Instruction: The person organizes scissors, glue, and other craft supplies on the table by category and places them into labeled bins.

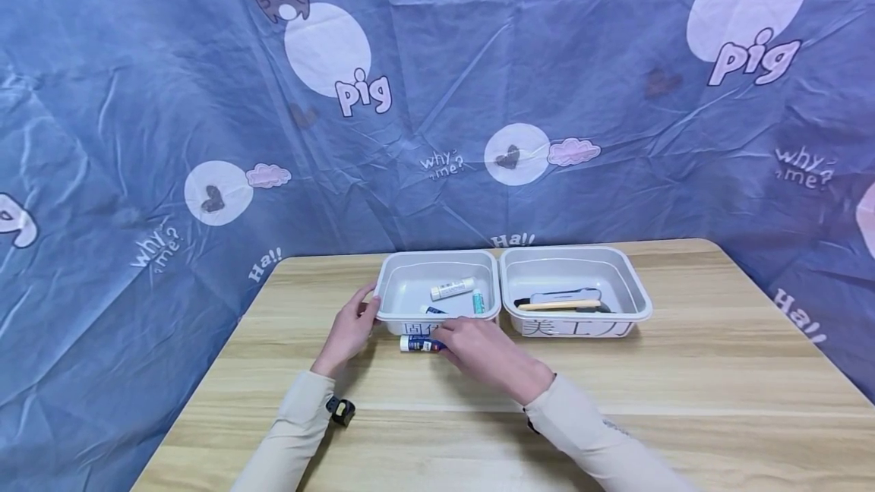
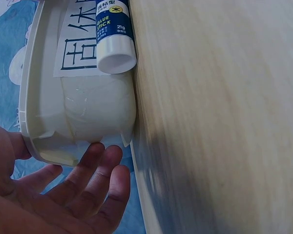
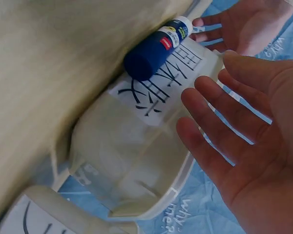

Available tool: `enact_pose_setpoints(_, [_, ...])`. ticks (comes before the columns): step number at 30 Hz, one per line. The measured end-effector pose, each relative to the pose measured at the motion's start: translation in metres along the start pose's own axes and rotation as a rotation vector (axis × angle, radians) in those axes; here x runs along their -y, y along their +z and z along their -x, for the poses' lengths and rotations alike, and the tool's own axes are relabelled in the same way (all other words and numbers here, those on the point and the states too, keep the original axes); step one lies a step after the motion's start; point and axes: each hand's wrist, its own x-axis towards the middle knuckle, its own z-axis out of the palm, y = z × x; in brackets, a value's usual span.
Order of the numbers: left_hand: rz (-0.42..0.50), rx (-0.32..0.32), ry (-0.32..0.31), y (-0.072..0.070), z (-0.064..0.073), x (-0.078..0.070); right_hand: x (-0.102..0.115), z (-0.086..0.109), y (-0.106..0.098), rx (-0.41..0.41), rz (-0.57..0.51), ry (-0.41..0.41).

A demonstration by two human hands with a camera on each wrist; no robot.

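My left hand grips the near left corner of a grey-white plastic bin, thumb at its rim and fingertips against its end wall. A blue glue stick with a white cap lies on the table along the bin's labelled front. Over its far end in the head view is my right hand, fingers extended and apart from it, holding nothing. Inside the bin are a white glue stick, a teal tube and a partly hidden blue stick.
A second labelled bin stands right beside the first. It holds a yellow-handled knife, a grey knife and dark items. Both stand on a wooden table, with a blue printed curtain behind.
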Motion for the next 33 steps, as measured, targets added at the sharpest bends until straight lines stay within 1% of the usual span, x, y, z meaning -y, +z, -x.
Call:
enact_pose_setpoints(5, [-0.008,-0.002,0.003,0.0,0.001,0.0,0.0,0.0,0.007,0.016,-0.027,-0.017])
enact_pose_setpoints(11, [-0.01,-0.001,0.014,0.0,0.001,0.002,0.002,-0.002,0.012,0.093,-0.029,0.019])
enact_pose_setpoints(16, [-0.007,0.0,0.013,0.0,0.0,0.002,0.003,-0.005,0.014,0.127,-0.005,0.038])
enact_pose_setpoints(20, [-0.006,-0.005,0.015,0.0,0.0,0.002,0.004,-0.007,0.016,0.135,-0.011,0.048])
enact_pose_setpoints(28, [-0.002,0.004,0.011,0.001,-0.001,0.001,0.003,-0.008,0.02,0.142,-0.007,0.061])
enact_pose_setpoints(33, [-0.004,-0.003,0.009,0.001,-0.001,0.001,0.002,-0.011,0.024,0.144,-0.018,0.054])
